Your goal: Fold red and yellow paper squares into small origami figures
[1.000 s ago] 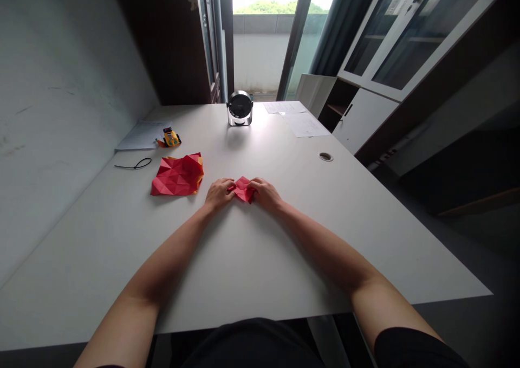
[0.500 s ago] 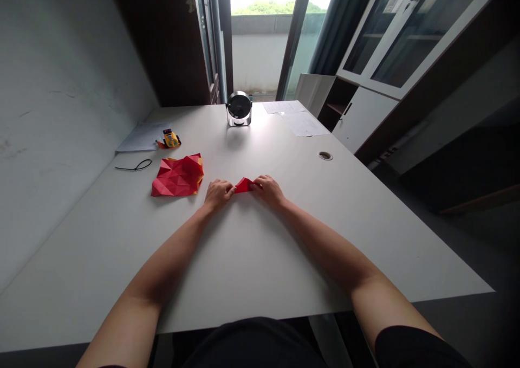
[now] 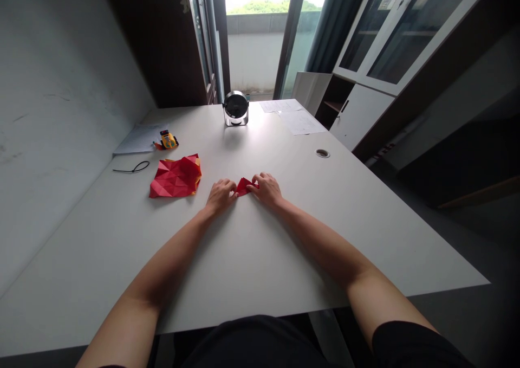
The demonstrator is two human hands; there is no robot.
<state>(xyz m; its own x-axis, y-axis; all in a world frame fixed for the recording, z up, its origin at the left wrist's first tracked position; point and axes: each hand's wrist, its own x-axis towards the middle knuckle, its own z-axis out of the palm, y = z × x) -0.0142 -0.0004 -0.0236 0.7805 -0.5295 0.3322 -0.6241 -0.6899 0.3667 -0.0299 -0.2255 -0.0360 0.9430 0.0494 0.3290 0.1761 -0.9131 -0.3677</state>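
Note:
A small folded red paper (image 3: 244, 186) lies on the white table (image 3: 260, 249) between my two hands. My left hand (image 3: 221, 194) pinches its left end with fingers curled. At the paper's right end my right hand (image 3: 266, 188) grips it, fingers closed. Most of the paper is hidden by my fingers. A larger creased red sheet (image 3: 175, 176) with an orange edge lies flat to the left of my left hand, apart from it.
A small round black fan (image 3: 236, 108) stands at the back of the table. White sheets (image 3: 298, 121) lie at the back right, a cable hole (image 3: 322, 153) nearer. A yellow toy (image 3: 168, 140), a paper (image 3: 136, 139) and a black tie (image 3: 133, 167) lie at the left by the wall.
The red paper has been folded smaller between my hands, which have drawn closer together. The view has shifted slightly to the right.

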